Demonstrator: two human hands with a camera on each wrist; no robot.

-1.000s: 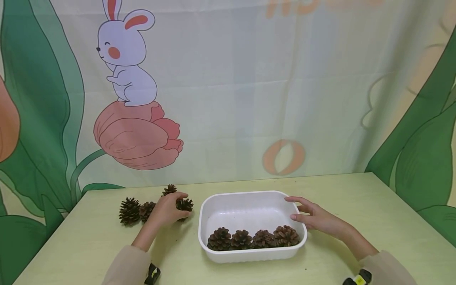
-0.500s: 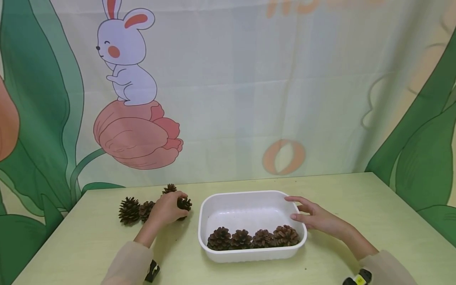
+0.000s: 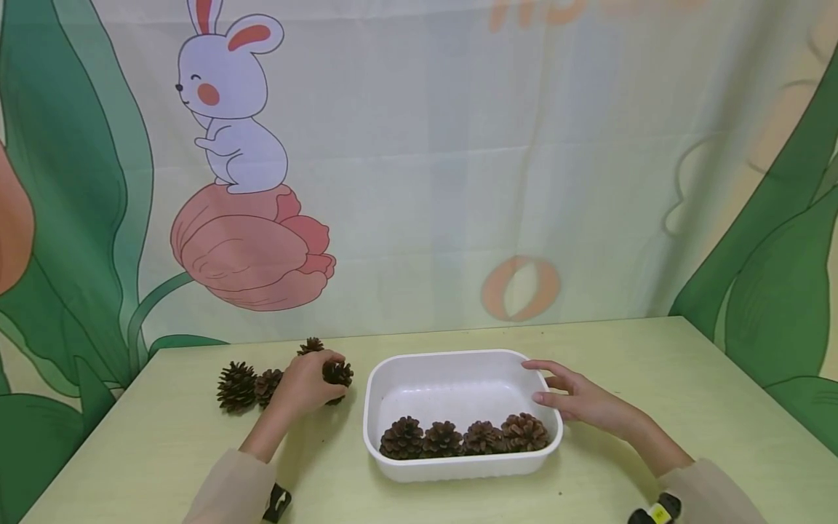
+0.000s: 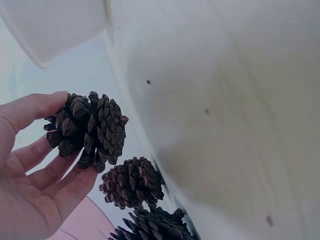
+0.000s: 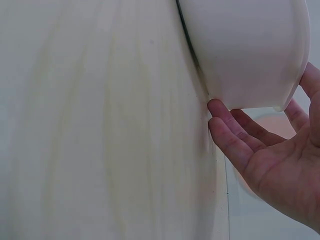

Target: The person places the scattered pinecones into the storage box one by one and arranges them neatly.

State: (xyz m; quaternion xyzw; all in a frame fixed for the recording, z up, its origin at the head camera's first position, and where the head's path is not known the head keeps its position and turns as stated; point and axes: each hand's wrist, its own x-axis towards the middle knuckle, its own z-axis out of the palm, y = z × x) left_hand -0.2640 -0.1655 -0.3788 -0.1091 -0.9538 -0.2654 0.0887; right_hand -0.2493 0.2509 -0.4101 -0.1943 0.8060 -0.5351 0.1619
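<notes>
My left hand [image 3: 306, 383] grips a brown pine cone [image 3: 337, 374] between thumb and fingers, left of a white plastic tub [image 3: 445, 469]. In the left wrist view this pine cone [image 4: 97, 127] shows its scaly base turned away from the palm. Several pine cones [image 3: 483, 437] sit in a row along the tub's near side. At the tub's right rim, my right hand [image 3: 585, 400] holds on with thumb and a finger over the edge. In the right wrist view the other fingers [image 5: 232, 142] lie by the tub's outer wall [image 5: 250, 55].
Behind and left of my left hand stand more pine cones: a large one [image 3: 237, 387], a smaller one [image 3: 267, 386] partly hidden by the hand, and one at the back [image 3: 311, 346]. The pale table [image 3: 628, 356] ends at a printed curtain [image 3: 419, 182].
</notes>
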